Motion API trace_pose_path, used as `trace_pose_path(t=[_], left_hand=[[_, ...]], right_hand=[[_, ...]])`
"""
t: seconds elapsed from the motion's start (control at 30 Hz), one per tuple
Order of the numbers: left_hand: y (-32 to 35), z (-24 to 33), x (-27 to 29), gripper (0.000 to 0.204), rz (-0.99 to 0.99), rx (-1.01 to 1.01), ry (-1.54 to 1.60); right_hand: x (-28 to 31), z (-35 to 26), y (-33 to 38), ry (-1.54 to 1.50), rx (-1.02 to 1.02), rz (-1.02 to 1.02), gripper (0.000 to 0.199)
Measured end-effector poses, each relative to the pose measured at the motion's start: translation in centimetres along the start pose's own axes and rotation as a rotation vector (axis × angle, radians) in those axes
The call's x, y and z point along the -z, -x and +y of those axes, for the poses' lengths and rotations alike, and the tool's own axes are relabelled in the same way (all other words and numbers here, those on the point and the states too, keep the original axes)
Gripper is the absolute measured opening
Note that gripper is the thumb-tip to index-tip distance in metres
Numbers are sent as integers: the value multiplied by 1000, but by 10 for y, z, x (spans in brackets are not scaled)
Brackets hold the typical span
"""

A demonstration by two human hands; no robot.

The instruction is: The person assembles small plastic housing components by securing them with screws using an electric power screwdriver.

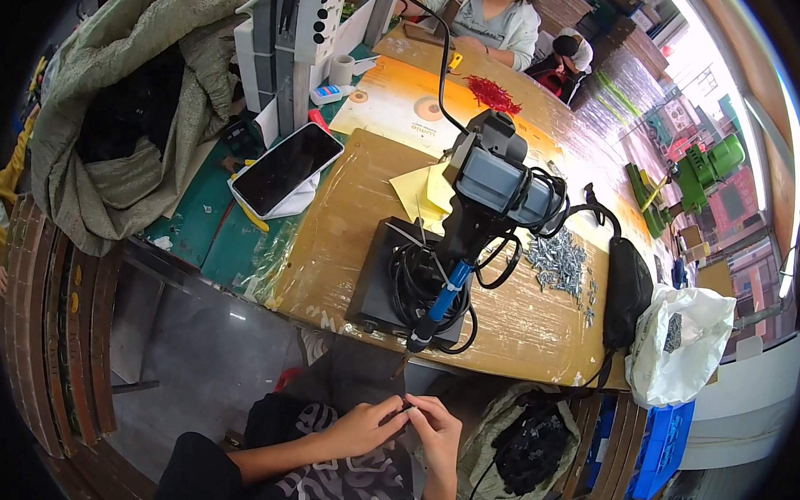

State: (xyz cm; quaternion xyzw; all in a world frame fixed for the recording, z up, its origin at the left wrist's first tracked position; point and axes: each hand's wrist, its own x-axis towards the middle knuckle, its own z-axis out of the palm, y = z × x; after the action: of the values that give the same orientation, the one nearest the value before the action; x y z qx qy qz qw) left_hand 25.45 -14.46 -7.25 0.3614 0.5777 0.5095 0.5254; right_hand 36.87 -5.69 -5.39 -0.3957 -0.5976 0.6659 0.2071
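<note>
Left hand (365, 428) and right hand (439, 427) meet, fingertip grip of both clamped on a small dark piece (407, 406), near the tabletop's (529, 347) blue-handled soldering iron (451, 290).

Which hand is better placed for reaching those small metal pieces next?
Probably the right hand: it is nearer the metal pieces, which lie on that side; the left hand is farther.
</note>
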Motion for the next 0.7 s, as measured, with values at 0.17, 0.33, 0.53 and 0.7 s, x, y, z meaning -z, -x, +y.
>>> trace_pose_path(t=[0.17, 0.33, 0.53, 0.7], left_hand=[[5, -17, 2, 17, 53, -199, -311], [12, -18, 0, 21, 98, -157, -303], [22, -21, -3, 26, 130, -159, -223], [26, -9, -1, 24, 136, -153, -246]], right_hand=[[-1, 13, 1, -57, -5, -16, 17], [-11, 21, 1, -108, 18, 28, 14], [-21, 18, 10, -150, 41, 40, 14], [-16, 26, 9, -138, 109, 28, 14]])
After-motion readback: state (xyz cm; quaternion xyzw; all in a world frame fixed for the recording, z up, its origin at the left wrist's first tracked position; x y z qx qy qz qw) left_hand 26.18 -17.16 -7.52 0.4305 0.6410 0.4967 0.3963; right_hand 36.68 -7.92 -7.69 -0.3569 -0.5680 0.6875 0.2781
